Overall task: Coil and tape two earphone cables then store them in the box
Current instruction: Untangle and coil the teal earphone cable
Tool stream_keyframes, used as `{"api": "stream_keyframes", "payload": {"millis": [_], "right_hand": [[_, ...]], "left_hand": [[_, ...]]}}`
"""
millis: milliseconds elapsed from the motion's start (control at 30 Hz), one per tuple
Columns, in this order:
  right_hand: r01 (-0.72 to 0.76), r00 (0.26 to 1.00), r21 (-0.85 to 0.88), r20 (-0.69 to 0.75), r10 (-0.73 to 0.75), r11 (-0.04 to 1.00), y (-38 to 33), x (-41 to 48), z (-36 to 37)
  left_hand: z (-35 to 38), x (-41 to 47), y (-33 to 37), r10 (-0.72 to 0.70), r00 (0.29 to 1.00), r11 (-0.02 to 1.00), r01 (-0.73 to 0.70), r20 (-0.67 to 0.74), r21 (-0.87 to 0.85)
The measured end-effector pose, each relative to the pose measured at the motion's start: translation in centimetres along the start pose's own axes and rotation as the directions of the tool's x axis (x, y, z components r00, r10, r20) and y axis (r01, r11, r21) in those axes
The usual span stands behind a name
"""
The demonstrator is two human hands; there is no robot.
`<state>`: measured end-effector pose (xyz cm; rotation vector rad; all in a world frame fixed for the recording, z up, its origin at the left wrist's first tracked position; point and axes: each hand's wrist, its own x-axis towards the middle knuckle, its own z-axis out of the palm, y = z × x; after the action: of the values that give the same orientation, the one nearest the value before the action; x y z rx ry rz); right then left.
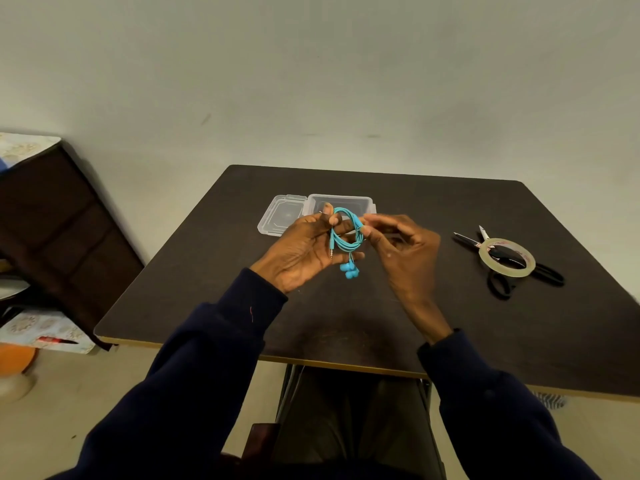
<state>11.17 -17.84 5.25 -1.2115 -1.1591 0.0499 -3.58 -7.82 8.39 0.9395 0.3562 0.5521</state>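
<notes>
— Dark table (346, 323) against a bare wall. What's in the grip?

— The left hand (301, 251) is closed on the blue cable (348, 233), thumb and fingers pinching one side of the coil, held up above the table and in front of the box (341, 204). The plug hangs down beside the palm and the earbuds dangle under the loops. The right hand (398, 244) has its fingertips nipped on the other side of the coil, the rest of the fingers loosely curled.

— So the coil looks about wound?

— I'd judge so. The step now is to keep the loops even and tight before any tape goes on. Hold the pinch firm with the left, tuck the loose plug end along the bundle, and don't let the right let go until the loops sit flat together.

— And outward from there?

— The box stands open just behind the hands, its lid (280, 216) flat to the left. The tape (507, 258) lies well to the right, resting on the scissors (498, 268). I see only one cable; the second isn't in view
</notes>
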Motion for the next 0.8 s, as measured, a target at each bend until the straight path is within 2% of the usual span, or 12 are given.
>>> {"api": "stream_keyframes", "payload": {"millis": [200,267,333,400,500,600,800], "right_hand": [[0.223,0.975,-0.247,0.058,-0.215,0.943,0.6,0.0,-0.5],[0.304,0.952,-0.338,0.132,-0.274,0.891,1.0,-0.2,-0.6],[0.354,0.930,-0.352,0.227,-0.288,0.866,1.5,-0.5,-0.6],[0.320,0.938,-0.317,0.239,-0.251,0.893,1.5,-0.7,-0.3],[0.177,0.983,-0.256,0.098,-0.156,0.950,0.8,-0.7,0.2],[-0.030,0.999,-0.092,-0.038,0.027,0.995,-0.1,-0.8,0.5],[-0.086,0.996,-0.119,-0.026,0.084,0.989,0.1,-0.9,1.1]], "left_hand": [[0.0,-0.1,0.3,-0.032,0.997,0.997,0.036,0.070,-0.062],[0.3,-0.3,0.5,-0.040,0.994,0.995,0.049,0.098,-0.086],[0.4,-0.4,0.4,-0.040,0.992,0.996,0.049,0.119,-0.076],[0.5,-0.4,0.2,-0.041,0.990,0.998,0.047,0.135,-0.037],[0.6,-0.3,0.2,-0.043,0.990,0.999,0.044,0.136,-0.002],[0.5,-0.2,0.0,-0.058,0.989,0.997,0.050,0.138,0.061],[0.6,0.0,-0.8,-0.052,0.990,0.994,0.038,0.134,0.106]]}}
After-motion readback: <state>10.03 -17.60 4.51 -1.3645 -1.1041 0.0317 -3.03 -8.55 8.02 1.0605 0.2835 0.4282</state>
